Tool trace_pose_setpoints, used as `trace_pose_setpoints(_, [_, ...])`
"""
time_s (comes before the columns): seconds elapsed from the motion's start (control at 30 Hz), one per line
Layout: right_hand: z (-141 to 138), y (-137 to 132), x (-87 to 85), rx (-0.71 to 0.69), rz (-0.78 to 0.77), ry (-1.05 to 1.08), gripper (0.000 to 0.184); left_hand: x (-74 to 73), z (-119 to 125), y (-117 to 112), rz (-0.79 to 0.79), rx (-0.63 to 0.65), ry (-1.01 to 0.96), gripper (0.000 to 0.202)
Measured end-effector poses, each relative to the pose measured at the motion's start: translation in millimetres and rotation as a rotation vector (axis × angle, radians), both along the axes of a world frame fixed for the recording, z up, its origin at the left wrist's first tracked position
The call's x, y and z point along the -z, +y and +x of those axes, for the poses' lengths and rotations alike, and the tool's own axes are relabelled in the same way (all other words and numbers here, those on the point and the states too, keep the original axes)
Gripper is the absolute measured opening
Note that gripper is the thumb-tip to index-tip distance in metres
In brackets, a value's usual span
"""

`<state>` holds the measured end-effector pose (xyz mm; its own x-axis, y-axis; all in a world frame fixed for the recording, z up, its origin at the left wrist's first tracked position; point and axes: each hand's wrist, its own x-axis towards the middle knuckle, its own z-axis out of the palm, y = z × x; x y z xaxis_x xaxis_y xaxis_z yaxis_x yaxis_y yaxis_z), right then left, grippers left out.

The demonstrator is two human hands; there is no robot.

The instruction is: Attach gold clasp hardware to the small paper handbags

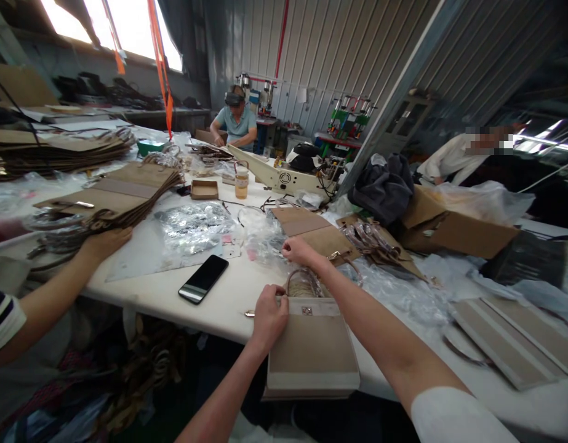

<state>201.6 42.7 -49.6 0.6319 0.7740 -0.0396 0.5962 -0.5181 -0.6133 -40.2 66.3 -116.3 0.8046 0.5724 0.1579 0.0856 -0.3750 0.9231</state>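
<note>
In front of me a taupe handbag (311, 351) with pale trim and a small metal lock plate hangs partly over the table's near edge. My left hand (271, 315) is closed on its upper left corner. A plastic-wrapped handle (306, 280) stands up behind the bag's top edge. Beyond it, my right hand (300, 251) is closed in a pinch beside crumpled clear plastic (260, 237); what its fingers hold, if anything, I cannot make out. A flat taupe bag panel (306, 224) lies just past that hand. A small metal clasp (249, 314) pokes out left of my left hand.
A black phone (204, 279) lies left of my hands. At far left a co-worker's hand (107, 243) rests by stacked bag panels (122, 191). A cup of amber drink (241, 183) stands farther back. Flat bag pieces (514, 338) and a cardboard box (468, 231) are on the right.
</note>
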Motion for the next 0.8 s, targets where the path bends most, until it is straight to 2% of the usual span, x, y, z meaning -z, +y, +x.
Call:
trace_pose_setpoints(0.37, [-10, -19, -2.2, 0.137, 0.117, 0.228, 0.007, 0.9, 1, -1, 0.004, -0.003, -0.01, 0.011])
trace_pose_setpoints(0.8, [-12, -14, 6.6, 0.184, 0.215, 0.217, 0.003, 3.2, 1, -1, 0.01, -0.011, -0.005, 0.011])
